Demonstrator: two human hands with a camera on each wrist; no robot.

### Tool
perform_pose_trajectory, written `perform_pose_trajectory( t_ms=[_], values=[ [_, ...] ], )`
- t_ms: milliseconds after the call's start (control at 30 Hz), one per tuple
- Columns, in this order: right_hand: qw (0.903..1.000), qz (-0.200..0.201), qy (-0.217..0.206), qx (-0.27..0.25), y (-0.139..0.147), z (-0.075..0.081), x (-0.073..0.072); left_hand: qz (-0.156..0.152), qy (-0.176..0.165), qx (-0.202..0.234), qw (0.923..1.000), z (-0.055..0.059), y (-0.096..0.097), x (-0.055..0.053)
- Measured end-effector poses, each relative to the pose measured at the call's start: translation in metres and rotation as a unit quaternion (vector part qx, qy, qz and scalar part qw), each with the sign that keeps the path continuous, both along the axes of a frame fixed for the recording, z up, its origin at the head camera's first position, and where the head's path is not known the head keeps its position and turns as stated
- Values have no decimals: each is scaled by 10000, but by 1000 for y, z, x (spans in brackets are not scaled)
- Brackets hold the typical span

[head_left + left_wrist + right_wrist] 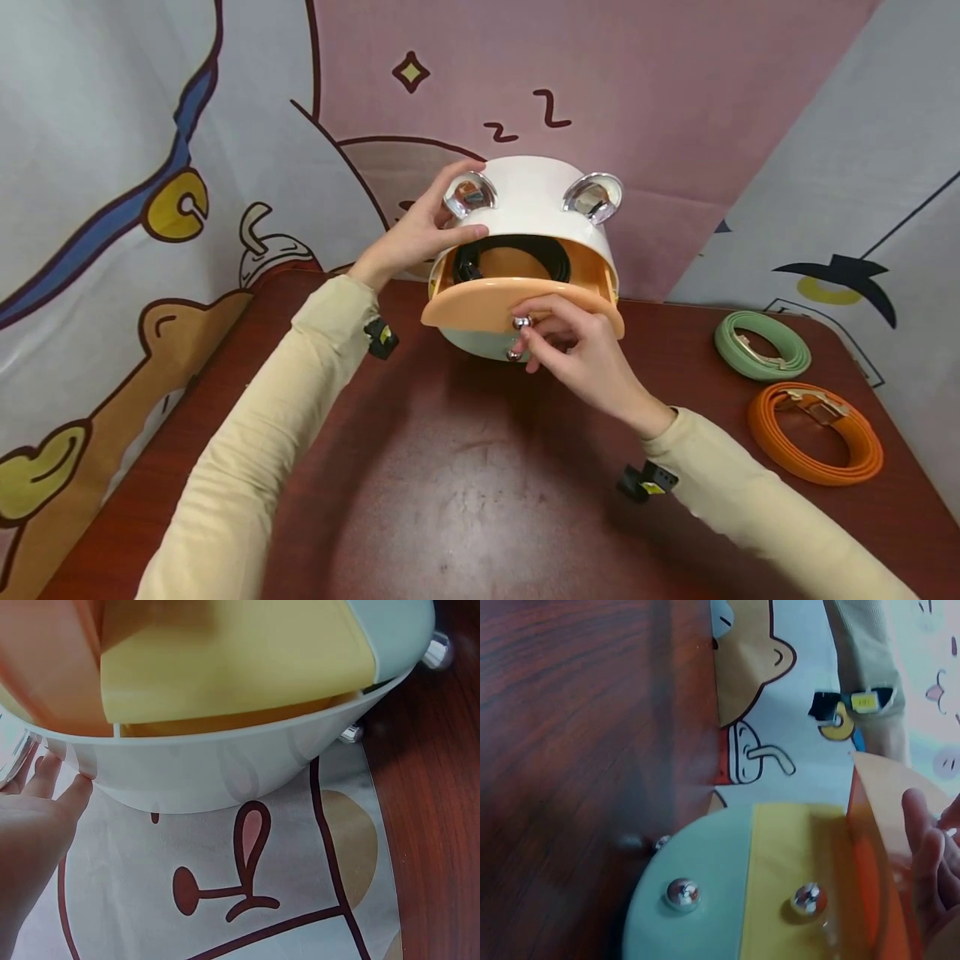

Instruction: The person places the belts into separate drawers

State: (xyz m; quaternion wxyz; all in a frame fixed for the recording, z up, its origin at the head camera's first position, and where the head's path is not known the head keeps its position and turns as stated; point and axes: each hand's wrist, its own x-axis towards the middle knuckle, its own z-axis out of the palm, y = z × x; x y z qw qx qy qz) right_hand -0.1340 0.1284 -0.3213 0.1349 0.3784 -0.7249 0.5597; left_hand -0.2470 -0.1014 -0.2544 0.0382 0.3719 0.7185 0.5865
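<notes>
A white rounded drawer box (528,196) with silver ears stands at the back of the table. Its top orange drawer (480,304) is pulled out, and a coiled black belt (551,250) lies inside. My left hand (420,229) rests on the box's upper left side, thumb and fingers spread about the left ear (471,196). With thumb and forefinger, my right hand (588,354) pinches the silver knob (522,321) of the orange drawer. Beneath it are the yellow drawer (791,855) and the green drawer (705,851), both pushed in, each with a silver knob.
On the right of the dark red-brown table (465,500) lie a coiled green belt (731,350) and, nearer me, a coiled orange belt (787,467). A cartoon-printed cloth (645,83) hangs close behind the box and down both sides.
</notes>
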Motion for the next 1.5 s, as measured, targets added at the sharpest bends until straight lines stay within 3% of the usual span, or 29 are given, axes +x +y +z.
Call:
perform_pose_trajectory(
  t_ms=[233,700,867,1100,1367,1500],
  values=[
    [9980,38,-533,-343,3,-8,-20,34,32,-65,10000,-2,0,-1],
    [9959,-162,-108,-882,-1,-16,-45,90,78,-113,9999,0,3,0],
    [9951,-324,-134,-922,-5,-15,-46,125,76,-158,9998,0,2,0],
    [9953,-430,-72,-862,-10,3,-35,126,10,-148,9998,0,1,0],
    [9946,-547,-222,-859,-13,8,-34,124,230,-175,9995,0,0,0],
    [9941,-617,-325,-828,-14,10,-35,198,125,-303,9993,0,-1,0]
  ],
)
